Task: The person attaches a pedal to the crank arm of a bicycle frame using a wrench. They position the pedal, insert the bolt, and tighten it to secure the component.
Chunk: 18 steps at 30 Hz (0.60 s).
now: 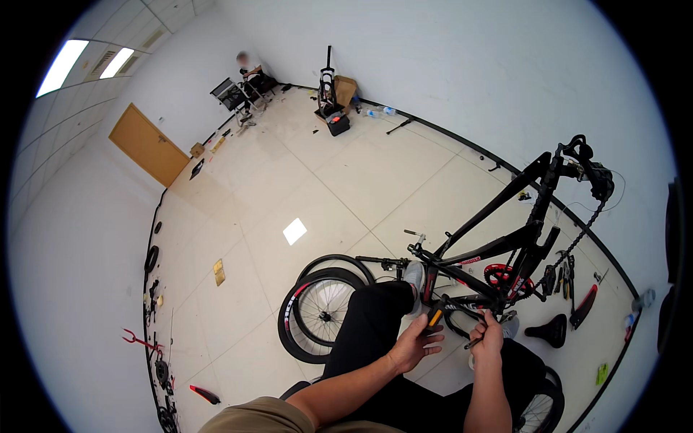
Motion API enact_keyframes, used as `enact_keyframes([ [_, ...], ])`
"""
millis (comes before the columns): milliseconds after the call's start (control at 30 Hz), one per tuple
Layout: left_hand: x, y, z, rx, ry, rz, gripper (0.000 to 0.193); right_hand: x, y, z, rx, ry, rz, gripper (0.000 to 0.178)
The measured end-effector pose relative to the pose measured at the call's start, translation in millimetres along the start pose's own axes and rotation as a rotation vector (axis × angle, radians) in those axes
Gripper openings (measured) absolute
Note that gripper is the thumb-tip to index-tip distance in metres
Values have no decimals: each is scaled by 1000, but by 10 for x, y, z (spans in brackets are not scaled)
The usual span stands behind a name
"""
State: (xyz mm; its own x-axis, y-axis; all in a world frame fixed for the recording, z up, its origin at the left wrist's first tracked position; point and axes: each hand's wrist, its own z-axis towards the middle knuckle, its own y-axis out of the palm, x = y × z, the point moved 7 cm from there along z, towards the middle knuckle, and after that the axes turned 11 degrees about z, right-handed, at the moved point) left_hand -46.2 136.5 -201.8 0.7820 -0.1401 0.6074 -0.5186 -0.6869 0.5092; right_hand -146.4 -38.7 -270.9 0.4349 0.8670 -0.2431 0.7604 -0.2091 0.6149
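Clock face centred on view. Door (149, 148), tan, shut: toward 10. Ceiling light (63, 68), lit: 10, beyond the door. Chair (229, 94): between 10 and 11. Seated person (253, 76): 11, beside chair. Carton (348, 89), brown, near wall: 12. Black box (338, 124): 12, in front of carton. Clear bottle (390, 111), lying: near 1. Green packet (602, 373): 4. Gold packet (219, 271), on floor (267, 184): 8.

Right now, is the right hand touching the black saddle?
Apart: the head view shows a grey shoe and pale floor between the right hand and the black saddle.
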Motion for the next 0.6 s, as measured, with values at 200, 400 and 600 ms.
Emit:
enact_keyframes([
  [200,-55,-10,2,7,-129,-155,57,-5,19,-8,-7,-10,3,20],
  [400,-67,14,18,-68,-154,-272,39,-20,39,-37,-37,-6,22,21],
  [600,155,36,-20,143,92,76,27,-11,18,-44,-14,-2,30,18],
])
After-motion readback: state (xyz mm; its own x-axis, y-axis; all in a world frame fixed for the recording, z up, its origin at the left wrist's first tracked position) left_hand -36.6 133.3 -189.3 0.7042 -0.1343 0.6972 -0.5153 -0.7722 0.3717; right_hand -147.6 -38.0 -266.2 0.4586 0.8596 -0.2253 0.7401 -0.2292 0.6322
